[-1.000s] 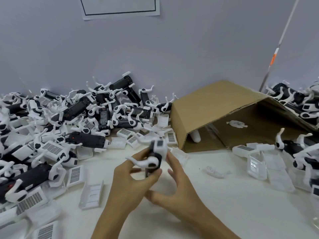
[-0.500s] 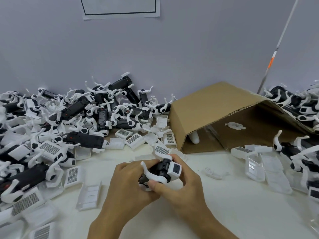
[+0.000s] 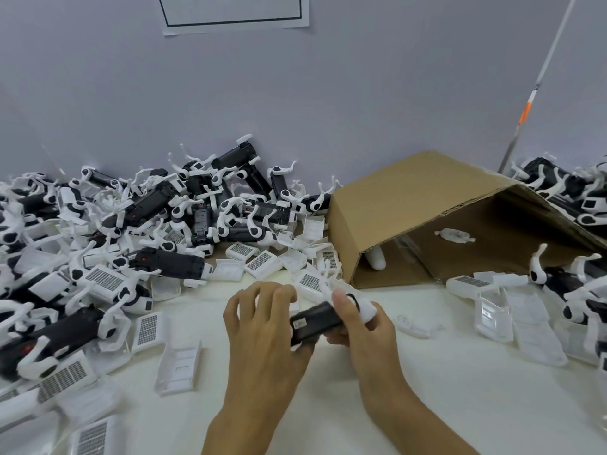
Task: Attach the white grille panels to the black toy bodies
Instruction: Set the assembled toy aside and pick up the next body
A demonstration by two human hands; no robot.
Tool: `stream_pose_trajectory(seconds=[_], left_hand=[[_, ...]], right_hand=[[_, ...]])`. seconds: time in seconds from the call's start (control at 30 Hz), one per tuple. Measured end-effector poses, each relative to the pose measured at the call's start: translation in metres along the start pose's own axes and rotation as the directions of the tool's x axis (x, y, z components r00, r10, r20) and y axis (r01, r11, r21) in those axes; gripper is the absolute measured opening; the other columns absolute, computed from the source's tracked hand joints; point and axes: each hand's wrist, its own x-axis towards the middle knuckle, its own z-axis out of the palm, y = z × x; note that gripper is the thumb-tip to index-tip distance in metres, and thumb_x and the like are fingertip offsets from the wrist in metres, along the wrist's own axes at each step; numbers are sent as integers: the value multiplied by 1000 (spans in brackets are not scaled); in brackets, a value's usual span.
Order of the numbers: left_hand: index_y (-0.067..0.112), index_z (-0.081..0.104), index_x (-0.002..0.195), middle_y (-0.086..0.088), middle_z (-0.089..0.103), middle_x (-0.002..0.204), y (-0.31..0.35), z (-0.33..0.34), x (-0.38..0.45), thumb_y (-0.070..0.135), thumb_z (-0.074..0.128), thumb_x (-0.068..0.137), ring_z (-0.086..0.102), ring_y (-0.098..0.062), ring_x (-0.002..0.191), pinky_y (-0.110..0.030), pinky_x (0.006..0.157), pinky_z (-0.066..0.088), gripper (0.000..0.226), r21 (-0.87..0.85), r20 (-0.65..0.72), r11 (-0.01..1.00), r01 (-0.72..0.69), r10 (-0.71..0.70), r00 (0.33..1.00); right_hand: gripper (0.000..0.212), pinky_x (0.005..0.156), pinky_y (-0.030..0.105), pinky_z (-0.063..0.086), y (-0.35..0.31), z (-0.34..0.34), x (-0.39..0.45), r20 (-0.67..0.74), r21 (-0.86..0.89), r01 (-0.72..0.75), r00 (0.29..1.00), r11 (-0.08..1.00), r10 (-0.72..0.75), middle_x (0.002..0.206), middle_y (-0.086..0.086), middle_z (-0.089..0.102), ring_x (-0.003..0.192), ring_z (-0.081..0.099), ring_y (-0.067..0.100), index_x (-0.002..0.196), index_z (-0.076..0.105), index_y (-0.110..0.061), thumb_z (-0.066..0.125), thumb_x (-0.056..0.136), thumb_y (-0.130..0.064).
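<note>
Black toy body (image 3: 315, 321) gripped in right hand (image 3: 364, 326); left hand (image 3: 262, 326) curls fingers over its end.

A matt black plastic toy body (image 3: 315, 321) with smooth white plastic ends. Loose white grille panels (image 3: 147, 330) look like plastic with fine dark mesh, perhaps printed. Brown corrugated cardboard box (image 3: 404, 198), dull and rough. Smooth matt white table (image 3: 427, 389).

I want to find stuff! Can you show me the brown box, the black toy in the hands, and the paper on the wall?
cardboard box (image 3: 410, 195): head view, on its flat top side.
black toy body (image 3: 313, 321): head view, on its dark middle.
paper sheet (image 3: 233, 9): head view, inside the black outline.
</note>
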Motion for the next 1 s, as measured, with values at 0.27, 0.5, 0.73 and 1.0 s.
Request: stream_pose_trajectory(seconds=[0.27,0.5,0.73,1.0], left_hand=[[43,57,101,23,68,97,7,-8,2,55,74,71,64,-4,105,-49,106,42,36,-517,-82,813,266,-357,930],[7,74,90,-15,68,89,-2,-11,9,47,62,80,71,-32,88,-48,84,60,44,-805,593,-329,495,-495,635],[0,75,96,-17,66,85,7,-8,8,31,55,78,65,-25,71,-38,85,47,41,-670,710,-649,360,-419,566],[-2,74,94,-16,66,86,8,-8,4,31,56,82,65,-27,81,-32,81,58,40,-623,733,-698,354,-362,575]], right_hand=[[73,69,35,52,-6,2,-3,79,59,23,996,998,-28,81,7,75,77,72,18,90,74,-11,44,88,-78],[68,82,20,53,0,3,-23,283,-257,634,771,730,-570,124,-14,56,111,61,12,125,54,-34,84,69,-56],[51,101,27,46,7,3,-21,415,-232,780,620,581,-666,133,-1,49,129,52,18,118,60,-32,85,73,-33],[27,92,22,46,6,8,-24,374,-371,822,558,432,-741,133,-2,47,125,52,13,107,62,-29,71,82,-28]])
